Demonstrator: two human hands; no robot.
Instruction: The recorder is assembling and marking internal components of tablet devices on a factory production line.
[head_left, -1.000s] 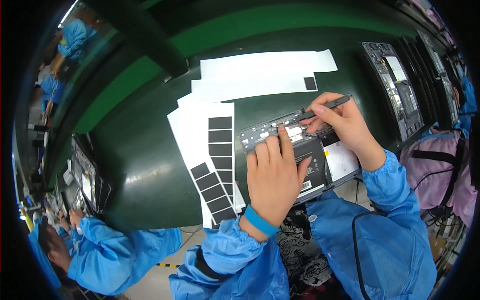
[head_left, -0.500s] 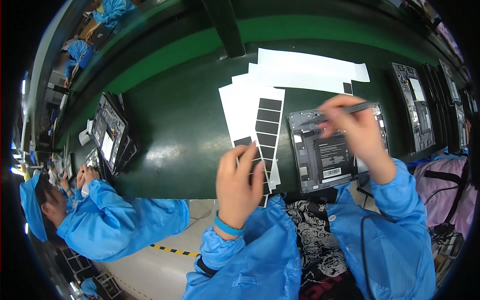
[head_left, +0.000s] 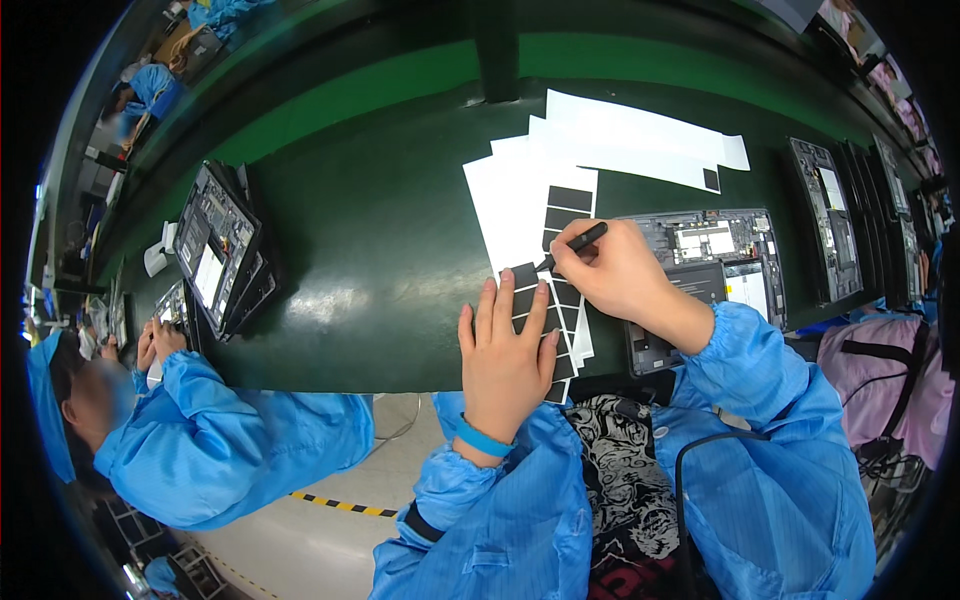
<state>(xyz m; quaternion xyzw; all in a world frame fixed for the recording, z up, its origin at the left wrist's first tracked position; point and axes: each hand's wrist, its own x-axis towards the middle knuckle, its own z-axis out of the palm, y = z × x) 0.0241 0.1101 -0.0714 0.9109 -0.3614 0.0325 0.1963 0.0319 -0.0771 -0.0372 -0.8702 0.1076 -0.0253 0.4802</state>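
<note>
My left hand (head_left: 508, 355) lies flat, fingers spread, on a white sheet (head_left: 490, 205) bearing a column of black rectangular stickers (head_left: 519, 277). It presses the strip near the table's front edge. Between the closed fingers of my right hand (head_left: 615, 268) are slim black tweezers (head_left: 588, 237). Their tip touches or hovers just above the edge of a black sticker beside my left fingertips; I cannot tell which. Under my right wrist lies an opened laptop-like device (head_left: 705, 230), its circuit boards and black battery exposed, partly hidden by the hand and sleeve.
More white backing sheets (head_left: 640, 130) lie farther back, one with a single black sticker. Stacked device housings (head_left: 215, 250) lean at the left, and a row of others (head_left: 828, 220) stands at the right. A co-worker in blue (head_left: 230, 430) works at the left.
My right hand has moved left with the tweezers, from above the device to the sticker sheet. My left hand has flattened its fingers on the strip. The whole view has shifted slightly.
</note>
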